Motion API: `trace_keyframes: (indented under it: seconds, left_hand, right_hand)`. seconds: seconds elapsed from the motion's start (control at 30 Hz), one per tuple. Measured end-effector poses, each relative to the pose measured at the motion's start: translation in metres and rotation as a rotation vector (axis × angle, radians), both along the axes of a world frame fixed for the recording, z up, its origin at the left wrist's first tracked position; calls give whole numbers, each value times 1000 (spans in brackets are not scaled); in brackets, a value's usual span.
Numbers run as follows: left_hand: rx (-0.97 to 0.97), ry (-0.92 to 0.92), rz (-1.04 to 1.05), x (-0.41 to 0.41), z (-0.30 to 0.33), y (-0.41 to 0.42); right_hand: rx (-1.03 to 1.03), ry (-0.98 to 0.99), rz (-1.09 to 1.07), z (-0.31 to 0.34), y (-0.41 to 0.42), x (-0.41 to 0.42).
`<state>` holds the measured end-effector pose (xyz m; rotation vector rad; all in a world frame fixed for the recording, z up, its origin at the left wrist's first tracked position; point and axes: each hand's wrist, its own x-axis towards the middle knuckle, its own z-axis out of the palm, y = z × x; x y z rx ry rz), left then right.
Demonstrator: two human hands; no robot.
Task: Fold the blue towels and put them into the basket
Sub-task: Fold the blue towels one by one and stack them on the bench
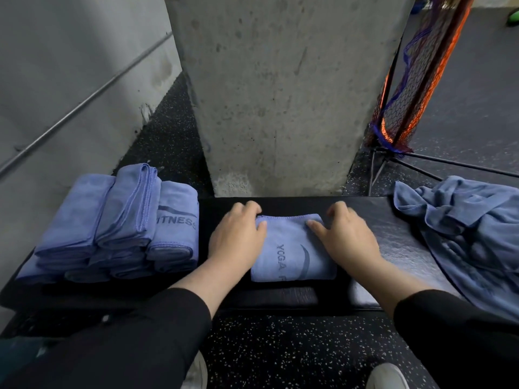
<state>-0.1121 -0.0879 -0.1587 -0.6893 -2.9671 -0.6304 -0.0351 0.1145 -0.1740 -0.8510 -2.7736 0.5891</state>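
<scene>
The left hand (237,237) and right hand (346,234) cover the folded towel's (292,254) side edges, and their far fingertips blur. The towel's print reads only partly. At right, the heap (463,231) runs off the edge. The stack's (112,226) lower towels lie mostly hidden.

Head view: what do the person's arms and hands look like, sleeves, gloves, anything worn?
Both arms wear long black sleeves that end partway along the forearms, leaving wrists bare. The left hand and right hand are bare: no gloves. No rings, watch or wristband show, though motion blur softens the fingers. No cables or markings on either sleeve.
</scene>
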Motion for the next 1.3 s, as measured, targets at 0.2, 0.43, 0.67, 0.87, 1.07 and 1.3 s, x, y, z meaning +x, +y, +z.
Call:
trace_keyframes:
  seconds: [0.2,0.43,0.67,0.87,1.07,1.3]
  left_hand:
    - [-236,33,-406,13,-22,-1]
    - [-347,-124,-409,17,-30,-8]
    - [-327,-145,-414,16,-35,-10]
    - [-255,42,-440,20,-29,-15]
    - [-231,146,-509,28,-34,-33]
    - [-10,-151,-414,22,-14,-43]
  right_hand:
    - [204,376,501,1,-14,11]
    - [103,-236,629,-26,1,30]
    - [24,-20,659,-26,19,36]
    - [185,67,795,-32,26,56]
    - [213,60,673,-17,11,53]
    - [150,-65,719,5,9,65]
